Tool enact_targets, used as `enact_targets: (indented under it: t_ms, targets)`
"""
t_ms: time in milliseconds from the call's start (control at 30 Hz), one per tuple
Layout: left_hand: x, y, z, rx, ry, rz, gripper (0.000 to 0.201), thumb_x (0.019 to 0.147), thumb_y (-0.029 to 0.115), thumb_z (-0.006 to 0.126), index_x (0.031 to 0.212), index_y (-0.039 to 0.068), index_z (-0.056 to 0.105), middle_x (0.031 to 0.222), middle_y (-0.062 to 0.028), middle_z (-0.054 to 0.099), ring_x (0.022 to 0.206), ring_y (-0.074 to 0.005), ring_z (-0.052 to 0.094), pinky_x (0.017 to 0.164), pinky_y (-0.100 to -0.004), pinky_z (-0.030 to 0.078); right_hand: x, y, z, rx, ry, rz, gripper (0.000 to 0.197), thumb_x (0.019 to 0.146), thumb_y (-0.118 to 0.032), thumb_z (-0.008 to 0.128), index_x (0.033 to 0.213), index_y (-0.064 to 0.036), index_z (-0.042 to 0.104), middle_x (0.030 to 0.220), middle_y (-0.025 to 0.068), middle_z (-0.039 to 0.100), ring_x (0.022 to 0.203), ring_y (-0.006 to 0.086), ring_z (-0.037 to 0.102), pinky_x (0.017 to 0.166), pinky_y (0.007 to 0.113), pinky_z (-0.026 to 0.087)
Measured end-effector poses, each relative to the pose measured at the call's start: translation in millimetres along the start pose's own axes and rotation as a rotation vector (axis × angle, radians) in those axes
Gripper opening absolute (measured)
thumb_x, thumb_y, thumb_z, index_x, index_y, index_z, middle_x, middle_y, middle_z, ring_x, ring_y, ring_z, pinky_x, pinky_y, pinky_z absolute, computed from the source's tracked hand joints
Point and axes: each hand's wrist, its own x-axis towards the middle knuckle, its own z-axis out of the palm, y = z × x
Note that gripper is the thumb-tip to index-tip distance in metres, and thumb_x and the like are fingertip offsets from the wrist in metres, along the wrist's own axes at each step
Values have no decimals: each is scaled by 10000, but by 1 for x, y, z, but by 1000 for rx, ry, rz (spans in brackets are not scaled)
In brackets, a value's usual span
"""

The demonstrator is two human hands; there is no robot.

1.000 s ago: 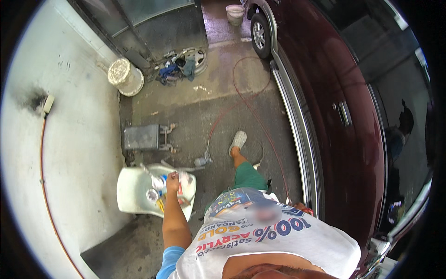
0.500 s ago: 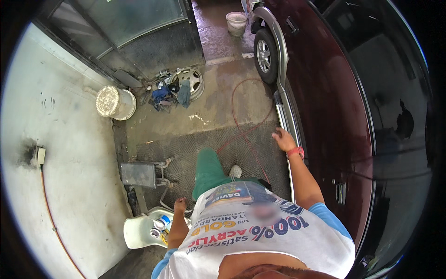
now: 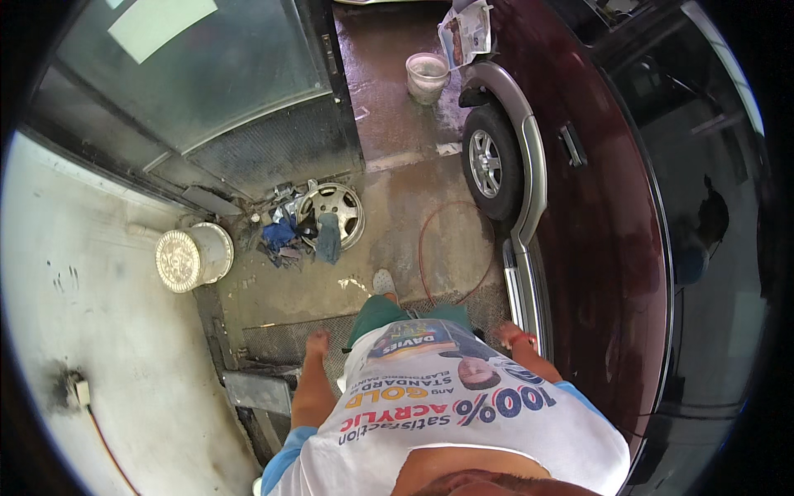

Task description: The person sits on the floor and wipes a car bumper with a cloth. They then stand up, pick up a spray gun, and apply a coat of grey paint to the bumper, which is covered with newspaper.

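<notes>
My left hand (image 3: 318,341) hangs low at my left side with nothing visible in it, its fingers loose and small in the view. On the other side, my right hand (image 3: 513,336) hangs beside the silver side step (image 3: 516,302) of a dark red vehicle (image 3: 591,273); its fingers are apart and it appears to hold nothing. A red band (image 3: 523,340) circles that wrist. Whether the right hand touches the vehicle I cannot tell. In front of me a grey shoe (image 3: 384,283) shows on the floor.
A thin red hose (image 3: 423,252) loops across the floor ahead. A wheel rim (image 3: 351,217) with dark rags (image 3: 281,234) lies near the dark door (image 3: 256,136). A whitish drum (image 3: 194,256) lies by the left wall; a grey padded seat (image 3: 256,390) is nearer. A pale bucket (image 3: 427,78) stands beyond the doorway.
I have moved forward: the door, rim and vehicle wheel are nearer, and the white chair with cans has left the view. My right hand has dropped back toward my side.
</notes>
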Motion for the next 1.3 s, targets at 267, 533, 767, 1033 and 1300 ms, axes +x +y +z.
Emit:
enact_targets:
  t_ms: [267, 533, 767, 1033, 1300]
  targets:
    - [165, 223, -198, -116, 198, 37, 416, 975, 334, 667, 1228, 5, 661, 1182, -198, 713, 1128, -342, 671, 997, -412, 494, 40, -5, -60, 557, 289, 202, 547, 907, -469, 716, 1215, -17, 681, 974, 200, 751, 801, 322, 734, 706, 440, 583]
    - [308, 387, -181, -506, 124, -3, 383, 982, 291, 680, 1231, 1, 683, 1143, -150, 734, 1052, -279, 691, 943, -372, 510, 199, 37, -263, 699, -129, 479, 687, 907, -520, 650, 1365, -10, 619, 1397, 245, 616, 1318, 376, 579, 1094, 476, 460]
    - [361, 445, -165, -282, -77, -181, 469, 940, 352, 728, 1252, 4, 692, 1149, -169, 742, 990, -225, 712, 863, -352, 546, 382, -2, -568, 625, 354, 61, 616, 906, -457, 697, 1330, -14, 633, 1229, 246, 699, 1189, 415, 652, 1028, 472, 511]
    - [463, 644, -229, -640, -125, -162, 473, 989, 324, 689, 1337, 8, 636, 1213, -158, 714, 1058, -222, 680, 911, -359, 526, 518, -80, -840, 513, 351, -236, 558, 911, -393, 717, 1328, -34, 622, 1082, 229, 738, 1010, 385, 713, 916, 445, 547]
    - [649, 753, -252, -64, -580, 2, 636, 1017, 509, 579, 1337, -38, 634, 1375, -218, 653, 1245, -343, 641, 1064, -413, 473, 641, -124, -920, 599, 208, -129, 585, 919, -407, 713, 1350, -23, 617, 1117, 212, 743, 1038, 339, 719, 928, 416, 548]
